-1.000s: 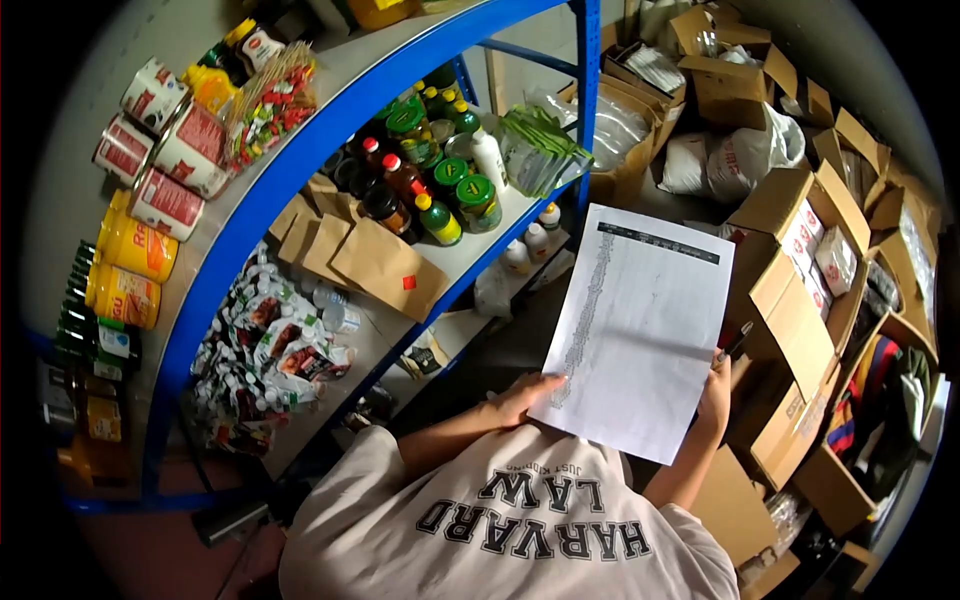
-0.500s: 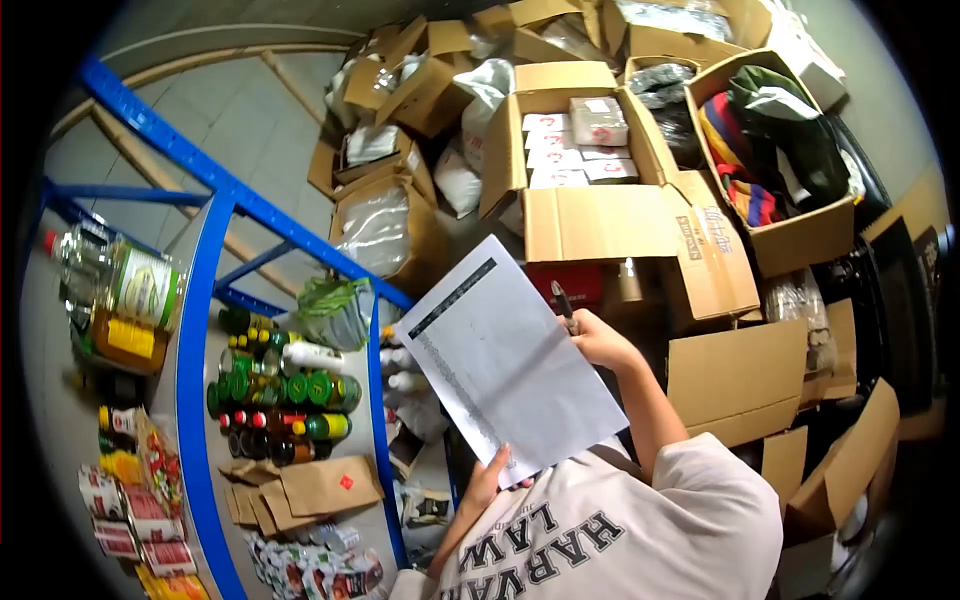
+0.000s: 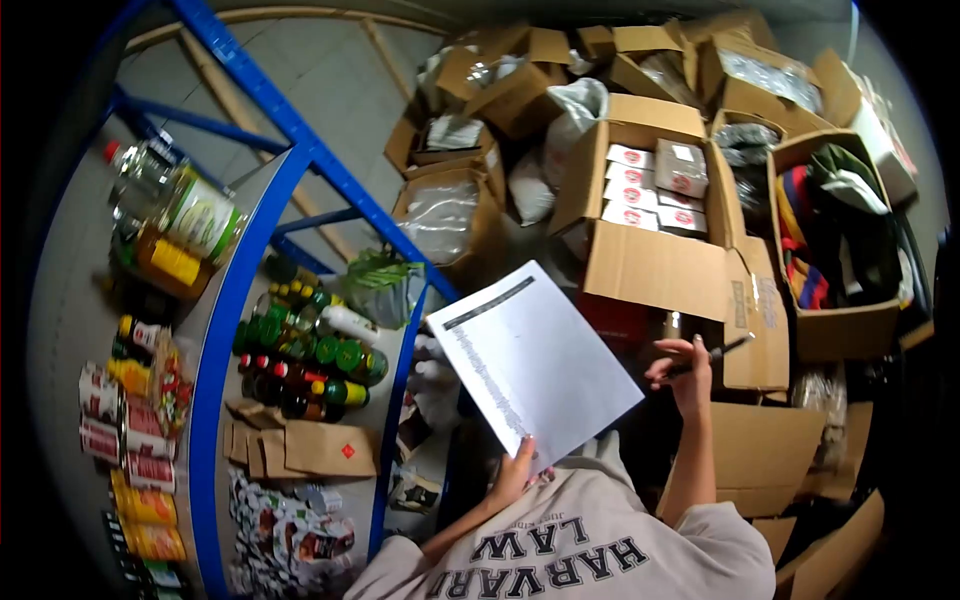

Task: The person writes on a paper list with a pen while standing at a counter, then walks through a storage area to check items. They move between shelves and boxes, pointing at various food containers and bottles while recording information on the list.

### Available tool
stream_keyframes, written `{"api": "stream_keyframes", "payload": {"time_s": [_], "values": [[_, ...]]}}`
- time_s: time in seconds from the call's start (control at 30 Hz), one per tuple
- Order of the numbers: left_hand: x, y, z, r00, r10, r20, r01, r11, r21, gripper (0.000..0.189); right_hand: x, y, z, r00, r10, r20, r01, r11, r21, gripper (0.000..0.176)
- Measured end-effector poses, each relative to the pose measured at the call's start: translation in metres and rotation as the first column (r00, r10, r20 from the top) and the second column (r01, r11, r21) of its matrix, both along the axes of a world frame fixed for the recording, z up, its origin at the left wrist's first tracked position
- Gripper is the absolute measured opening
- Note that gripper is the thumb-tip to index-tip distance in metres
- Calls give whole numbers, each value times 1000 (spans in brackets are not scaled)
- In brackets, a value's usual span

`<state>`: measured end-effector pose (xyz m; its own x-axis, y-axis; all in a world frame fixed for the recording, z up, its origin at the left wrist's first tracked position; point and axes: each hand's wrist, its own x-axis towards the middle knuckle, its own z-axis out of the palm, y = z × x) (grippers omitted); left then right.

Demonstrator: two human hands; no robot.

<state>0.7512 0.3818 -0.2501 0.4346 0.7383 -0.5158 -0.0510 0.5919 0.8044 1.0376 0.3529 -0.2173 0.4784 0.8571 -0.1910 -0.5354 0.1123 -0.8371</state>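
Observation:
A white printed sheet (image 3: 545,365) with a dark header band and a column of small text is tilted in front of the chest. My left hand (image 3: 515,470) grips its lower edge, thumb on top. To the right of the sheet, apart from it, my right hand (image 3: 685,368) is raised with a dark pen (image 3: 728,348) between its fingers, the pen pointing up and to the right. Beyond the hands, an open carton (image 3: 655,270) holds stacked white packets with red marks (image 3: 630,187).
Blue-framed shelving (image 3: 290,110) on the left carries bottles (image 3: 300,340), oil jugs (image 3: 200,220), brown paper bags (image 3: 325,449) and pouches (image 3: 290,530). Open cardboard boxes line the back and right, one with colourful cloth (image 3: 800,240). A flattened flap (image 3: 765,450) lies near my right forearm.
My right hand has moved right, away from the sheet, with the pen now slanting rightward. The view has shifted, and my left hand still holds the sheet.

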Motion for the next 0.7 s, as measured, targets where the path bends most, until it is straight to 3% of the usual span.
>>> {"api": "stream_keyframes", "payload": {"time_s": [0.1,0.2,0.3,0.33,0.43,0.47,0.53,0.6,0.67,0.7], "values": [[-3,0,0,999,-4,-51,4,1000,4,26,-6,5,1,996,-63,64,65,998,-23,60],[1,3,4,999,20,-51,-17,998,57,33,-7,14,0,995,20,99,-18,999,-28,60],[7,12,1,990,111,-89,-107,993,53,43,-11,29,8,989,24,145,-34,997,71,60],[11,17,4,991,119,-68,-115,991,65,38,-11,34,10,988,13,154,-29,994,102,59],[16,36,5,995,97,-18,-96,992,84,31,-2,48,11,965,-118,234,82,984,156,55],[22,42,4,988,154,24,-155,984,90,30,2,52,12,950,-178,256,135,975,177,54],[36,56,4,971,215,101,-224,971,90,28,14,61,8,882,-281,379,279,958,61,46],[49,71,6,976,209,61,-214,973,87,27,26,64,10,839,-334,431,371,929,-3,47],[68,86,12,972,227,59,-231,971,68,29,32,74,10,855,-434,284,455,890,-10,49],[76,94,9,977,211,27,-212,975,60,30,40,82,12,826,-452,336,474,880,20,50]]}}
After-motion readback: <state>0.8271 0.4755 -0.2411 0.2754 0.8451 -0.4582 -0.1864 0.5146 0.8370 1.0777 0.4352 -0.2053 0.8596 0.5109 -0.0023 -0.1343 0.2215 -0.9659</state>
